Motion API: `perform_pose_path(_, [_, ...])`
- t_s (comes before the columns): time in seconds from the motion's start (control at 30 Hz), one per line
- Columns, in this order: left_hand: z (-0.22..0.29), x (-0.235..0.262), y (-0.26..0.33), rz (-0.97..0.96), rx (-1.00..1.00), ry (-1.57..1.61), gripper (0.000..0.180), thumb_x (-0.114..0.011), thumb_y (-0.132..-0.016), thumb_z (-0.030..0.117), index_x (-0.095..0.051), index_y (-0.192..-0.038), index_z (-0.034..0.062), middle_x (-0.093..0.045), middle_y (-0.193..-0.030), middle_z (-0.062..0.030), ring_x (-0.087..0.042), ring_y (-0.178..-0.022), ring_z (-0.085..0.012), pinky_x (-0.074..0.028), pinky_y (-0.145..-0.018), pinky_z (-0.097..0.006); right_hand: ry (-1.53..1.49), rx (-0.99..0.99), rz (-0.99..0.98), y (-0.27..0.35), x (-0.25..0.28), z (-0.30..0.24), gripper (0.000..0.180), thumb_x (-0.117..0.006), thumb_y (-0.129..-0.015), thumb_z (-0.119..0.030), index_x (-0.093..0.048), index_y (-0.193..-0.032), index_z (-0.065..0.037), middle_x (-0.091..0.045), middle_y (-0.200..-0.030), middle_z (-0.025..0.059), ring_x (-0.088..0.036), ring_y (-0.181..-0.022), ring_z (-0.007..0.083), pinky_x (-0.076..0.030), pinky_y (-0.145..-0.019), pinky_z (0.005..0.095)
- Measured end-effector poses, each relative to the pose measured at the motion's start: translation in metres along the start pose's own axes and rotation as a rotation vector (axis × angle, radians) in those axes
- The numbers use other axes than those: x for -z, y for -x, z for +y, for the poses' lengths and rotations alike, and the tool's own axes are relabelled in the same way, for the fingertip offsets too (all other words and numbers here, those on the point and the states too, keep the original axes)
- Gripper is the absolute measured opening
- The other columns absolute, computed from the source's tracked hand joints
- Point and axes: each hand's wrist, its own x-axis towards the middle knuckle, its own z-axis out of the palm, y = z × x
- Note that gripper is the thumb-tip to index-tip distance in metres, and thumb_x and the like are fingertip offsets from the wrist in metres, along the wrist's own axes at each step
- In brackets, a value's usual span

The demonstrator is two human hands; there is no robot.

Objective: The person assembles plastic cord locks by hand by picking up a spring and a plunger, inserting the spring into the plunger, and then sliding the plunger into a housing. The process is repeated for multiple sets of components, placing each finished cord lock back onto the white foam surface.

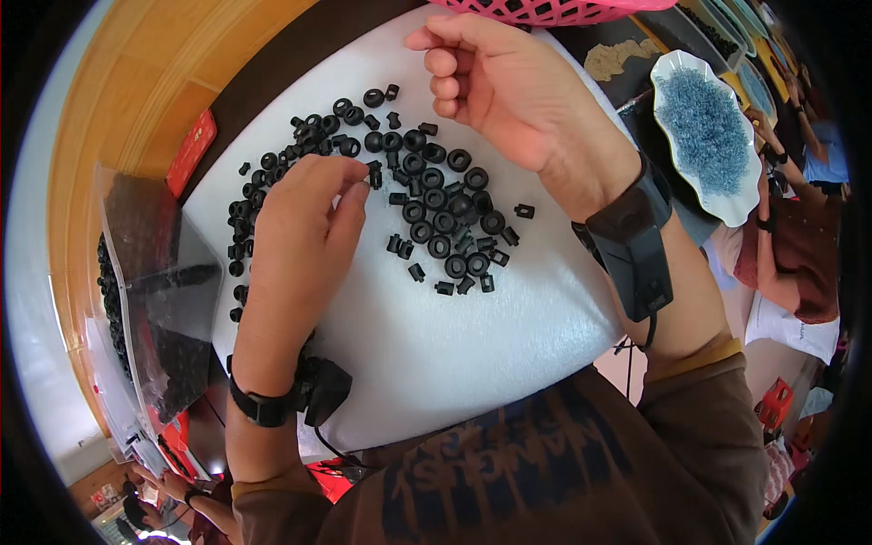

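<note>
A white foam sheet (pixel 381 363) lies before me, scattered with small black plastic pieces (pixel 444 222), some round with holes and some spool-shaped. My left hand (pixel 309 218) is over the left part of the pile. Its thumb and forefinger are closed on a small black piece (pixel 375 174) at their tips. My right hand (pixel 509 86) is raised over the far right of the sheet, beside a pink basket (pixel 563 9). Its fingers are curled in, and whatever they may hold is hidden. Dark devices with cables are strapped to both my wrists.
At left stands a clear plastic bin (pixel 163 300) with black pieces inside. A red packet (pixel 191 153) lies behind it. On the right, a white scalloped dish (pixel 752 173) holds bluish beads; crumpled tan material (pixel 620 59) is nearby. Other people sit at the far right and lower left.
</note>
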Motion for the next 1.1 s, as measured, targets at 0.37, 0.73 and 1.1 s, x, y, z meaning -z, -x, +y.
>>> perform_pose_path(0.37, [-0.032,-0.017,-0.070,0.162,-0.318,-0.263,0.011,-0.060,-0.076,0.010,-0.063,-0.086,0.0054,-0.060,-0.077,-0.0081,-0.057,-0.074,-0.0243,-0.039,-0.071,-0.038,0.019,-0.029,0.048,-0.008,-0.001,0.008,0.020,-0.050,-0.088,-0.019,-0.061,-0.080,-0.004,-0.049,-0.063,-0.0021,-0.043,-0.058,0.0084,-0.035,-0.056,0.0236])
perform_pose_path(0.73, [0.009,0.016,-0.025,0.235,-0.122,-0.016,0.019,-0.066,-0.068,0.002,-0.063,-0.087,0.0055,-0.060,-0.079,-0.0054,-0.055,-0.073,-0.0187,-0.042,-0.067,-0.030,0.163,0.045,-0.082,0.016,-0.018,-0.005,0.020,-0.054,-0.086,-0.020,-0.061,-0.081,-0.002,-0.052,-0.065,0.0000,-0.046,-0.059,0.0087,-0.038,-0.054,0.0227])
perform_pose_path(1.1, [0.016,0.036,0.043,0.383,-0.266,0.016,0.044,-0.059,-0.061,-0.011,-0.055,-0.103,-0.0020,-0.055,-0.093,-0.0095,-0.053,-0.080,-0.0185,-0.042,-0.076,-0.028,0.114,-0.196,-0.416,0.060,-0.058,0.015,0.028,-0.065,-0.082,-0.007,-0.056,-0.108,-0.001,-0.058,-0.094,0.0016,-0.054,-0.080,0.0065,-0.045,-0.071,0.0198])
